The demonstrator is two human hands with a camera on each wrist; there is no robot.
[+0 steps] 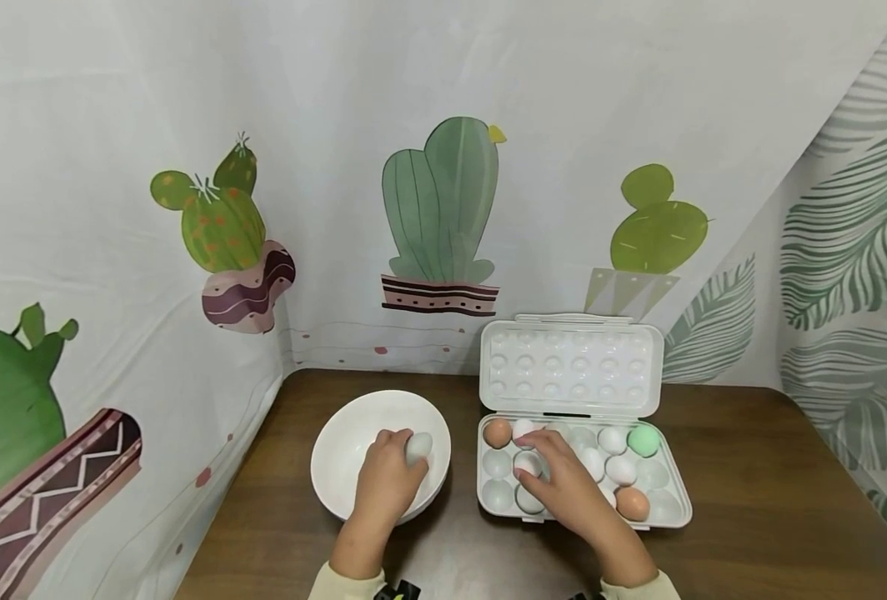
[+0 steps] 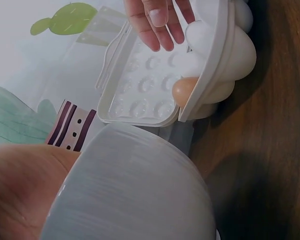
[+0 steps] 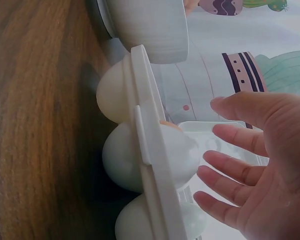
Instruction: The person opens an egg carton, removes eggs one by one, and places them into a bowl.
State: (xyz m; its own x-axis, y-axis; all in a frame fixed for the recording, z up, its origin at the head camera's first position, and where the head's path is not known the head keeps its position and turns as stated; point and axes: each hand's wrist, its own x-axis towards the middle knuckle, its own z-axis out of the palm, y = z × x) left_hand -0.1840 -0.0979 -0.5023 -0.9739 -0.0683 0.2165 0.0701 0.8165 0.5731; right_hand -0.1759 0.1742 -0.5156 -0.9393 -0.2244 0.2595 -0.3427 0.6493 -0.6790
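Note:
Over the inside of a white bowl (image 1: 338, 442), my left hand (image 1: 388, 475) holds a pale, slightly greenish egg (image 1: 418, 448) between thumb and fingers. The left wrist view has the bowl's outer side (image 2: 135, 190) covering the fingers and the egg. My right hand (image 1: 567, 479) is above the near left part of an open white egg carton (image 1: 586, 523), fingers loosely spread and holding nothing. In the right wrist view, the right hand's fingertips (image 3: 210, 200) are close to a white egg (image 3: 177, 155) in the carton.
The carton's raised lid (image 1: 571, 367) leans back towards the wall cloth (image 1: 323, 208) with printed cacti. White eggs, brown eggs (image 1: 633, 504) and a green egg (image 1: 643, 440) sit in the cups. Bowl and carton stand side by side on a brown wooden table (image 1: 751, 475).

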